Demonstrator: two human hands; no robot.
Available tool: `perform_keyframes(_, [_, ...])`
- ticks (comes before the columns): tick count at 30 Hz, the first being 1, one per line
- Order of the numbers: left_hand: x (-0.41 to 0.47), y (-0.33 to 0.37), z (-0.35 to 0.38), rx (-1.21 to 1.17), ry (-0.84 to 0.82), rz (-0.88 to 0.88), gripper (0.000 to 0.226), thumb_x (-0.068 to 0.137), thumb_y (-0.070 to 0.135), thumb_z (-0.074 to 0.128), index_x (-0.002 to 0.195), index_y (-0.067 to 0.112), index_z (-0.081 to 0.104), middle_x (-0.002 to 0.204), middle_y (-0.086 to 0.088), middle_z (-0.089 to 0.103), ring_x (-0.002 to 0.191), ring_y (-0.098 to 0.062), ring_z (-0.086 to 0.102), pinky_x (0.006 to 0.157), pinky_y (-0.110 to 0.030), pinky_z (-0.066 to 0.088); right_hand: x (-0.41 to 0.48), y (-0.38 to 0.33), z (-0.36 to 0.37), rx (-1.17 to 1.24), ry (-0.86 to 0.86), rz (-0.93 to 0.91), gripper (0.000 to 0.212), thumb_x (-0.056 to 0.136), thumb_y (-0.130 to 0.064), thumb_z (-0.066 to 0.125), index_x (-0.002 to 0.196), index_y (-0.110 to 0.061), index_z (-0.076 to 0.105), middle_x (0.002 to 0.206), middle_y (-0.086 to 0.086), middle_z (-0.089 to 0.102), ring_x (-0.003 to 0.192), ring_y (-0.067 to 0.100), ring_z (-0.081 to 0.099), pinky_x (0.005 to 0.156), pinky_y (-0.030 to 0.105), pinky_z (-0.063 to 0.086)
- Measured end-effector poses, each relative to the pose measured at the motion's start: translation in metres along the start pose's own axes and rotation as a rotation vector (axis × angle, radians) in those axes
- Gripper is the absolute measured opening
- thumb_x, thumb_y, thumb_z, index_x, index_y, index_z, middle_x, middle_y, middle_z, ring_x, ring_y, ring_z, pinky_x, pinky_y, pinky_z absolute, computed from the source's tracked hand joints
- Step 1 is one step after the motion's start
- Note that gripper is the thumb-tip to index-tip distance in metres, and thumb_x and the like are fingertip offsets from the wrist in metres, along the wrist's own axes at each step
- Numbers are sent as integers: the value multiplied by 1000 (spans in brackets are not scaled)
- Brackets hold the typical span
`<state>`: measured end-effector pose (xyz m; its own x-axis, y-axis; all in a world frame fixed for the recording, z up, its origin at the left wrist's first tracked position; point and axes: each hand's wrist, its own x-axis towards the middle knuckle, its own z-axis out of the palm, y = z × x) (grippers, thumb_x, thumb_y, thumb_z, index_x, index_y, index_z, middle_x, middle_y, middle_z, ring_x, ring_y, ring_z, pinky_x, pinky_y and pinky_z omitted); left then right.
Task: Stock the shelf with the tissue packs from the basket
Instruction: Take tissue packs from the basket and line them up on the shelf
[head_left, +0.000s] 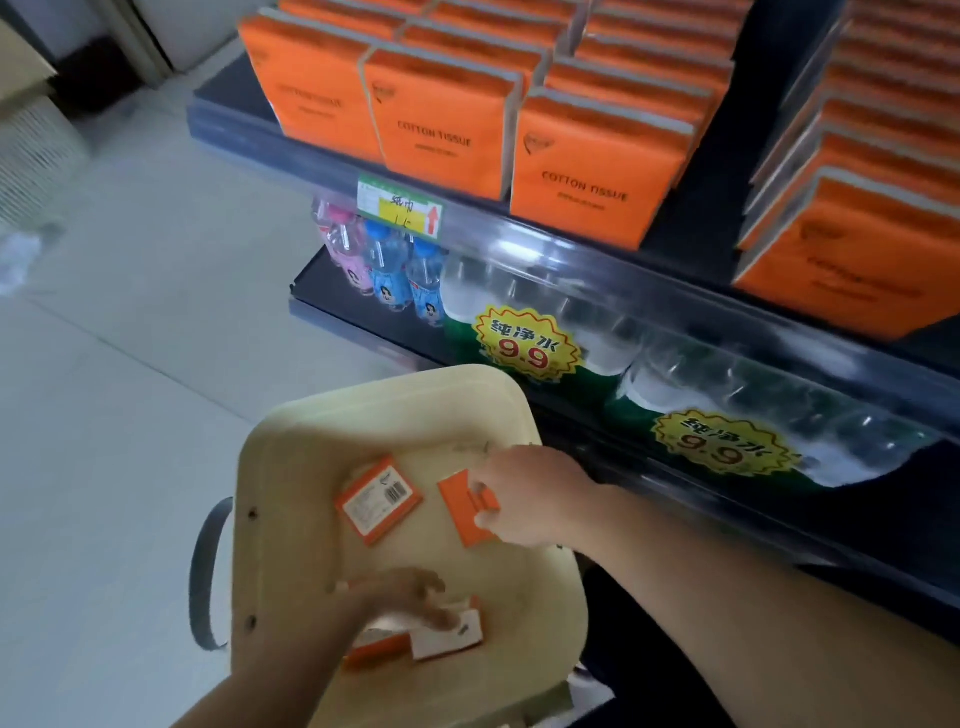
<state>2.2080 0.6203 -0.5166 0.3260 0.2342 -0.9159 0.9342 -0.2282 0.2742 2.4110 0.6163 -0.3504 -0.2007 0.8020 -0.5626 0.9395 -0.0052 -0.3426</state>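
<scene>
A cream plastic basket (291, 467) stands on the floor below the shelf, with orange tissue packs on its bottom. My right hand (530, 493) reaches into it and pinches one orange pack (460, 506) by its edge. A second pack (378, 498) lies label-up just left of it, untouched. At the basket's near side my left hand (400, 603) lies on packs (441, 636) with its fingers curling over them; how many lie under it is unclear. The dark shelf (467, 218) above holds rows of upright orange packs (587, 171) marked COTTON TISSUE.
A lower shelf holds small pink and blue bottles (384, 270) and wrapped packs of water bottles (530, 322) with yellow 9.9 price stickers. A price tag (400, 208) hangs on the shelf's front rail. Pale tiled floor (130, 364) spreads to the left. The basket's grey handle (205, 571) hangs down.
</scene>
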Motion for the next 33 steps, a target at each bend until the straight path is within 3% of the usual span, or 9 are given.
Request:
perform_keyframes(3, [18,5,26,-2,-46,7,91,67,73,62,142,27,38,144,2,43,130,-19,44,101,-28,35,9,3,5,15,-90,12,26,92,-33,54,115,-22,56,113,3,58,102,27,56,74,34,45])
perform_keyframes(9, [40,10,31,-6,52,-15,35,85,28,58,118,17,59,121,-6,62,108,-21,58,81,-26,43,22,6,7,53,-124,21,28,91,-32,56,117,-21,57,113,4,60,103,26,56,79,36,47])
perform_keyframes(13, [32,1,-11,-407,139,29,10,93,22,53,99,22,61,95,-1,62,80,-14,59,66,-22,46,26,11,3,103,-121,68,29,91,-33,55,119,-23,57,116,2,59,107,26,56,80,34,47])
perform_keyframes(17, [1,-18,-62,-1217,-191,282,40,81,23,71,119,13,59,116,-17,65,101,-30,65,84,-40,54,34,17,2,191,-89,153,40,89,-36,58,128,-25,52,126,1,55,114,25,55,91,37,48])
perform_keyframes(21, [-17,-19,-82,-1329,-245,565,56,70,28,82,120,13,63,122,-14,63,107,-29,63,92,-48,49,38,22,1,523,-163,261,71,77,-38,73,138,-24,40,129,-1,54,112,20,56,88,34,51])
perform_keyframes(27, [-16,-19,-73,-1512,-179,589,36,85,38,62,115,19,66,114,-10,66,100,-26,63,88,-41,49,40,21,-2,747,-19,276,55,71,-32,81,116,-24,51,108,-3,61,97,17,63,83,35,55])
perform_keyframes(29, [4,-23,-61,-1413,26,384,32,92,38,50,113,19,65,110,-6,67,99,-23,59,88,-39,45,43,22,-2,699,42,294,55,68,-34,82,112,-24,52,107,-4,61,97,16,62,87,39,54])
perform_keyframes(31, [31,-37,-42,-875,289,62,28,93,25,52,119,17,57,112,-6,64,98,-21,58,84,-34,47,43,23,-5,644,86,313,56,66,-38,82,111,-24,52,109,-4,59,99,17,60,89,40,52])
perform_keyframes(33, [54,-62,-10,-437,329,-168,38,94,16,49,131,15,44,116,-7,59,98,-19,60,83,-31,52,43,23,-8,608,121,304,56,66,-39,82,111,-25,51,111,-6,58,100,17,58,88,38,51])
